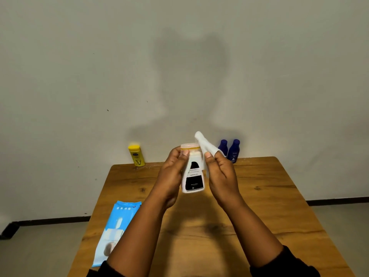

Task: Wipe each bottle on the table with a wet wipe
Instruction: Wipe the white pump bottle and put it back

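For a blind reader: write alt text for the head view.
The left hand holds a white bottle with black label above a wooden table while the right hand wipes it with a white wet wipe. A yellow bottle, two blue bottles and a blue wipes pack wait.

Above the desk (259, 206), the left hand (171, 176) has its grip around a white bottle (193, 172), and the right hand (221, 174) just beside it presses a wet wipe (205, 145) against the bottle's right side.
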The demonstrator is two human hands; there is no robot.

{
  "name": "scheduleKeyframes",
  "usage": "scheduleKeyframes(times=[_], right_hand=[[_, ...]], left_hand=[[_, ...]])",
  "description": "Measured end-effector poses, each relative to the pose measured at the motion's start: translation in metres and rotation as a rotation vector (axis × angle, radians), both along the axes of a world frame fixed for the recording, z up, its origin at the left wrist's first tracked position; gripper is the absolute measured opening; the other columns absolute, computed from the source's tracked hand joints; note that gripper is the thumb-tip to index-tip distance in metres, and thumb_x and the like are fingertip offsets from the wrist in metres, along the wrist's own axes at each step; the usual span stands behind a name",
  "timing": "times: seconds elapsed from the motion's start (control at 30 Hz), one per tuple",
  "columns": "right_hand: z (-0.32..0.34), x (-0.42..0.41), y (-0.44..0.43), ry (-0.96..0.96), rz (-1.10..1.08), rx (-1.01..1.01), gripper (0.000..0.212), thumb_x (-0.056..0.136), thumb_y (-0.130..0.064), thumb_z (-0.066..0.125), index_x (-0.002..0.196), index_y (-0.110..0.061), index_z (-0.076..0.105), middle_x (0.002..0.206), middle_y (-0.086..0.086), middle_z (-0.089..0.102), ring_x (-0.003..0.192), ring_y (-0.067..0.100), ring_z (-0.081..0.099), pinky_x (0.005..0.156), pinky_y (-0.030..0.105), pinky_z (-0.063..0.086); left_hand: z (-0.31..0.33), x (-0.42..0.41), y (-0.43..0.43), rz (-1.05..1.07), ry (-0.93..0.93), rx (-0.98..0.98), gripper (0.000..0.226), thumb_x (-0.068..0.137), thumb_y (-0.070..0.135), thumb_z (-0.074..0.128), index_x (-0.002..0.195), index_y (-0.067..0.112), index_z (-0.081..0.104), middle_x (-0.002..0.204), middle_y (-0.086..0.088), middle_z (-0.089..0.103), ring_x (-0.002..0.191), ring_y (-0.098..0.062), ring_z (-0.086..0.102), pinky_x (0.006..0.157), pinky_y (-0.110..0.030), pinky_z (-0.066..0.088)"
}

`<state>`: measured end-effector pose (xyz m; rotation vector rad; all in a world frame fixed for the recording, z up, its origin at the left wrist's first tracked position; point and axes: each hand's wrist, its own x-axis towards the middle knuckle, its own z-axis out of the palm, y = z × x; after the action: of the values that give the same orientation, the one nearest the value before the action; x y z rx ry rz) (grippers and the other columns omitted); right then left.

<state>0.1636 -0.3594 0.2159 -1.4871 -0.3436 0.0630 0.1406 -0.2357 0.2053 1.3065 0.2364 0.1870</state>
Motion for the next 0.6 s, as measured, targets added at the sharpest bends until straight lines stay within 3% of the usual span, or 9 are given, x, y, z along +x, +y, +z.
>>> scheduleKeyframes(times=[0.07, 0.13, 0.3, 0.4, 0.47, 0.53, 0.6], right_hand=[[0.001, -0.007, 0.005, 0.073, 0.027, 0.029, 0.020, 0.099, -0.020, 0.046, 0.091, -0.031, 0.060, 0.079, -0.010, 0.068, 0.073, -0.004, 0.066, 0.061, 0.015, 0.053], [-0.002, -0.017, 0.009, 0.062, 0.048, -0.006, 0.018, 0.099, -0.021, 0.046, 0.093, -0.028, 0.061, 0.081, -0.008, 0.067, 0.074, -0.003, 0.065, 0.061, 0.016, 0.053], [-0.032, -0.049, 0.009, -0.130, 0.076, -0.287, 0.026, 0.098, -0.031, 0.044, 0.090, -0.010, 0.058, 0.080, -0.007, 0.054, 0.074, 0.001, 0.057, 0.055, 0.013, 0.042], [-0.031, -0.055, 0.011, -0.166, 0.072, -0.323, 0.027, 0.098, -0.030, 0.044, 0.087, -0.011, 0.059, 0.080, -0.007, 0.055, 0.075, 0.005, 0.057, 0.057, 0.014, 0.044], [-0.022, -0.049, 0.016, -0.115, 0.095, -0.264, 0.026, 0.099, -0.028, 0.044, 0.094, -0.010, 0.061, 0.086, -0.003, 0.060, 0.081, 0.005, 0.061, 0.062, 0.015, 0.047], [-0.012, -0.042, 0.020, -0.007, 0.137, -0.138, 0.024, 0.100, -0.026, 0.044, 0.108, -0.012, 0.062, 0.099, -0.001, 0.065, 0.092, 0.003, 0.063, 0.070, 0.015, 0.050], [-0.008, -0.039, 0.018, 0.061, 0.162, -0.002, 0.023, 0.100, -0.023, 0.045, 0.115, -0.015, 0.061, 0.108, 0.003, 0.066, 0.099, 0.003, 0.063, 0.075, 0.013, 0.049]], left_hand=[[-0.002, 0.005, -0.003, 0.105, 0.057, -0.308, 0.038, 0.102, 0.029, 0.045, 0.128, 0.006, 0.058, 0.116, -0.019, 0.068, 0.104, -0.033, 0.064, 0.082, -0.039, 0.057], [-0.003, 0.009, -0.001, 0.160, 0.142, -0.437, 0.046, 0.101, 0.036, 0.044, 0.131, 0.004, 0.058, 0.121, -0.023, 0.065, 0.103, -0.035, 0.064, 0.079, -0.038, 0.058], [-0.006, 0.013, 0.013, 0.360, 0.235, -0.408, 0.035, 0.096, 0.042, 0.054, 0.106, 0.010, 0.061, 0.078, -0.010, 0.064, 0.066, -0.024, 0.064, 0.059, -0.030, 0.056], [-0.001, 0.010, 0.006, 0.287, 0.242, -0.445, 0.053, 0.087, 0.061, 0.055, 0.112, 0.015, 0.063, 0.087, -0.009, 0.068, 0.072, -0.021, 0.069, 0.061, -0.032, 0.055], [0.005, 0.008, -0.006, 0.183, 0.230, -0.505, 0.072, 0.073, 0.065, 0.059, 0.128, 0.018, 0.055, 0.101, -0.014, 0.069, 0.080, -0.022, 0.069, 0.070, -0.035, 0.052], [0.009, 0.006, -0.009, 0.141, 0.209, -0.520, 0.052, 0.082, 0.053, 0.062, 0.115, 0.013, 0.059, 0.083, -0.014, 0.073, 0.067, -0.020, 0.070, 0.067, -0.033, 0.053], [0.012, 0.005, -0.003, 0.150, 0.233, -0.614, 0.039, 0.088, 0.046, 0.060, 0.097, 0.008, 0.057, 0.064, -0.010, 0.065, 0.057, -0.021, 0.066, 0.058, -0.031, 0.056]])
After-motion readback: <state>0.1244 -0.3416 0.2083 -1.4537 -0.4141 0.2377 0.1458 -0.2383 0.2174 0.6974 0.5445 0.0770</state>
